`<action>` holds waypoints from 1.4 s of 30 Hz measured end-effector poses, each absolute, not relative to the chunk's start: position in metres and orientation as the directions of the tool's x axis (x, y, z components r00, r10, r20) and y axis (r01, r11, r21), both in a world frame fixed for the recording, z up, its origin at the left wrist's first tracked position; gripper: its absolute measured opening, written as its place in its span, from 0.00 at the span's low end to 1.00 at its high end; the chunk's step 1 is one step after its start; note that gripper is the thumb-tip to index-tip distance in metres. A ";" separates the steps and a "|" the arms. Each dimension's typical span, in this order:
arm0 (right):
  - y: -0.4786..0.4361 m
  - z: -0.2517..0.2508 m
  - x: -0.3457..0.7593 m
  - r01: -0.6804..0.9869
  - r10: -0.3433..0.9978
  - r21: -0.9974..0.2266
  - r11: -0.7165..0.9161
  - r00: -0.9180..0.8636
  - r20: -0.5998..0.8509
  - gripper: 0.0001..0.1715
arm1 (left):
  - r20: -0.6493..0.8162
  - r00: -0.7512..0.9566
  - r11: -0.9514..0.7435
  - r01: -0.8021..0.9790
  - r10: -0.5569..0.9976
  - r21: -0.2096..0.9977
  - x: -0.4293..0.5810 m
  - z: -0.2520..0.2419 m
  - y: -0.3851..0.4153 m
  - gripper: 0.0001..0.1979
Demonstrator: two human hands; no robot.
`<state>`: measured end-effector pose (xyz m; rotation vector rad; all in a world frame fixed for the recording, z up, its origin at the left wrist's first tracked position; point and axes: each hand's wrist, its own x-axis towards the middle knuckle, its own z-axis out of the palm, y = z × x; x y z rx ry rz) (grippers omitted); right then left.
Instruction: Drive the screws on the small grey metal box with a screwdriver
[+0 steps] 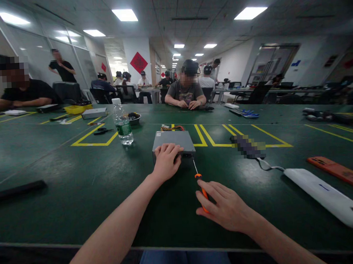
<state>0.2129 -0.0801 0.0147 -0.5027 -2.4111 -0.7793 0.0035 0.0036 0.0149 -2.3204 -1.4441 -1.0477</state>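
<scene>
A grey metal box (174, 141) with coloured wires (172, 128) at its far end lies on the green table (78, 185) in front of me. My left hand (166, 161) rests on the box's near edge, fingers curled over it. My right hand (224, 206) grips the orange handle of a screwdriver (200, 182). Its thin shaft points at the near right corner of the box.
A water bottle (122, 125) stands left of the box, a small dark bowl (133, 118) behind it. A white device (326, 196) with a cable and an orange flat object (340, 171) lie right. A black bar (17, 190) lies left. People sit across the table.
</scene>
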 end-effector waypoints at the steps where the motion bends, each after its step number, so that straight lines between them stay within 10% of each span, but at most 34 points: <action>1: -0.077 0.016 0.214 0.456 0.137 0.444 0.771 -0.800 0.584 0.13 | 0.666 0.269 -0.499 0.848 0.696 0.179 0.004 0.015 0.004 0.13; 30: -0.059 0.007 0.215 0.494 0.132 0.284 0.822 -0.651 0.748 0.04 | 0.679 0.282 -0.507 0.848 0.678 0.154 0.001 0.012 0.004 0.14; 35: -0.066 0.013 0.218 0.436 0.184 0.187 0.880 -0.677 0.712 0.17 | 0.689 0.279 -0.511 0.846 0.669 0.153 0.001 0.011 0.004 0.13; 42: -0.064 0.018 0.217 0.456 0.045 0.362 0.813 -0.669 0.742 0.10 | 0.686 0.287 -0.514 0.845 0.668 0.147 0.001 0.012 0.004 0.13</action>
